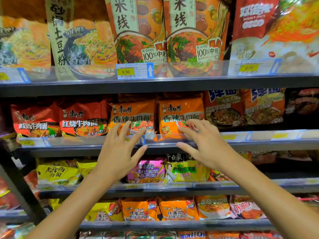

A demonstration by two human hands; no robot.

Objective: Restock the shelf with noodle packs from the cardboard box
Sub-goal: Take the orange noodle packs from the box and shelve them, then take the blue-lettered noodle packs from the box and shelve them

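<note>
Both hands reach up, fingers spread wide, holding nothing: left hand (119, 149), right hand (202, 144). Behind them, two orange noodle packs (179, 111) stand upright side by side on the second shelf (259, 144), fronts outward, long axes horizontal.

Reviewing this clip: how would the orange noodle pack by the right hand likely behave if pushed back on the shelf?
The orange noodle pack looks like a puffy, glossy film bag, so it would probably crinkle and slide easily. It likely feels light for its size. Standing upright behind the clear shelf lip, it may tip backward rather than forward.
</note>
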